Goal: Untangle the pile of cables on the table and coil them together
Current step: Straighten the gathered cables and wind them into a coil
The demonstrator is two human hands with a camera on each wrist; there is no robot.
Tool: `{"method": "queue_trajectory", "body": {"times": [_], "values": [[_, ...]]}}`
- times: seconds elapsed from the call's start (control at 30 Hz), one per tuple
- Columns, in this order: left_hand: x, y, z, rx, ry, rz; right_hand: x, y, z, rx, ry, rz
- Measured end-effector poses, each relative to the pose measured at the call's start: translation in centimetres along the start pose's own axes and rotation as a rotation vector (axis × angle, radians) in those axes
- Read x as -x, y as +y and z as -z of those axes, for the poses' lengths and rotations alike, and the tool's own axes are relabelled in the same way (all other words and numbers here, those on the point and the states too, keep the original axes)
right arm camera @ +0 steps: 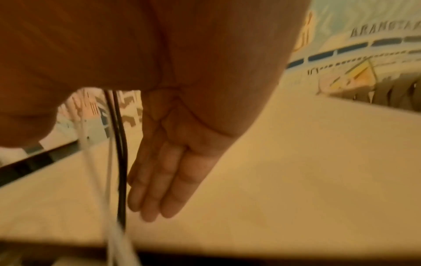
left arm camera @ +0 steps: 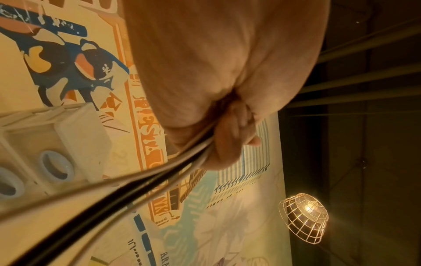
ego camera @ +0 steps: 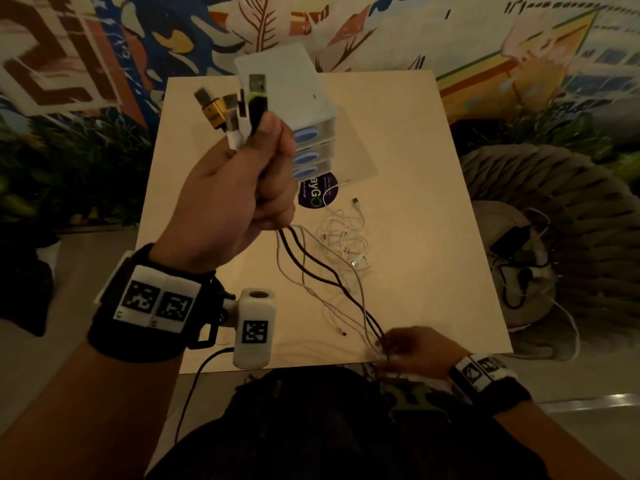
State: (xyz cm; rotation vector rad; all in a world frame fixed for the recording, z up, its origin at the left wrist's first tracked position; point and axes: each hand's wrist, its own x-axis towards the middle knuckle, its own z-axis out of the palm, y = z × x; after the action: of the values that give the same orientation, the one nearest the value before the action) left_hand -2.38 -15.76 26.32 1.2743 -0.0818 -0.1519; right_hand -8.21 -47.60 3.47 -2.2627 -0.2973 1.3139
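Painted mural wall (ego camera: 104, 46) rises behind the pale wooden table (ego camera: 433, 237). Toward the table's far edge stands a white drawer unit (ego camera: 298, 84), partly hidden by my left hand (ego camera: 228, 188), which is raised above the table and fisted round a bundle of cables (ego camera: 311, 271), plugs up. The cables run to my right hand (ego camera: 412, 348) at the table's near edge. Three of its fingers lie straight, but whether it pinches the cables I cannot tell. A loose white cable tangle (ego camera: 346, 237) lies mid-table.

A round purple sticker (ego camera: 317, 199) lies on the table (ego camera: 433, 237) toward its far edge. It shows "ayG" and then a green ring. Its start is hidden behind the left hand (ego camera: 235, 188), and its small white lines are too fine to read. On the wall mural (right arm camera: 385, 29), above the painted ship's windows, stands "ARANG", blurring off after that. The wristband (ego camera: 157, 301) carries square black-and-white code markers.
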Motion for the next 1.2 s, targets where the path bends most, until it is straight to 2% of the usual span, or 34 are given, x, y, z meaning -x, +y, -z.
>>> {"method": "queue_trajectory", "body": {"times": [0.1,0.17,0.27,0.33,0.43,0.53,0.67,0.7,0.73,0.77,0.8,0.83,0.87,0.9,0.93,0.97,1.03,1.1,1.13,1.2], "values": [[0.3,-0.8,-0.7,-0.140,-0.014,-0.046,2.0,-3.0,4.4,-0.026,0.144,0.117],[0.5,-1.2,-1.3,-0.193,-0.033,-0.045,3.6,-5.7,7.5,-0.028,0.300,0.249],[0.6,-1.9,-2.4,-0.148,-0.066,0.027,6.2,-11.0,12.0,-0.127,0.580,0.524],[0.5,-2.2,-3.2,-0.158,-0.088,0.070,7.9,-14.9,14.4,-0.169,0.708,0.730],[0.7,-2.9,-4.1,-0.198,-0.083,0.114,9.6,-20.2,16.6,-0.090,0.726,0.937],[0.6,-3.2,-5.1,-0.287,-0.120,0.014,9.4,-23.9,16.2,0.063,0.644,0.950],[1.4,-2.6,-4.5,-0.307,-0.072,0.013,8.1,-25.6,14.9,0.157,0.765,1.047],[1.2,-2.6,-5.0,-0.397,-0.016,0.065,8.1,-25.8,14.8,0.150,0.760,1.074],[0.9,-2.8,-4.8,-0.488,-0.013,0.221,8.1,-26.0,14.6,0.152,0.733,1.101],[1.3,-3.3,-4.5,-0.633,0.067,0.366,8.1,-26.3,14.3,0.165,0.693,1.124],[0.0,-2.9,-6.3,-0.935,0.290,0.588,7.9,-26.6,14.1,0.187,0.661,1.142],[-0.4,-3.1,-6.9,-1.098,0.471,0.729,7.6,-26.8,13.9,0.203,0.644,1.153],[-0.1,-3.3,-6.5,-0.798,0.422,0.630,7.3,-27.0,13.8,0.205,0.639,1.151],[1.2,-4.2,-4.9,-0.398,0.244,0.435,6.9,-26.9,13.9,0.196,0.645,1.136],[1.2,-3.2,-5.0,-0.179,0.102,0.388,6.7,-26.5,14.1,0.174,0.656,1.114],[0.8,-3.3,-5.4,-0.050,0.120,0.270,6.5,-25.9,14.3,0.122,0.669,1.089],[0.8,-3.3,-4.5,0.040,0.114,0.182,6.1,-24.0,14.4,-0.092,0.707,1.030],[0.0,-3.1,-5.3,0.064,0.132,0.173,5.2,-22.4,13.5,-0.340,0.654,0.982],[-0.3,-2.8,-5.5,0.068,0.137,0.148,4.5,-21.7,12.7,-0.451,0.541,0.976],[-0.8,-2.4,-5.1,0.079,0.131,0.060,3.2,-20.6,11.0,-0.602,0.219,0.915]]}}
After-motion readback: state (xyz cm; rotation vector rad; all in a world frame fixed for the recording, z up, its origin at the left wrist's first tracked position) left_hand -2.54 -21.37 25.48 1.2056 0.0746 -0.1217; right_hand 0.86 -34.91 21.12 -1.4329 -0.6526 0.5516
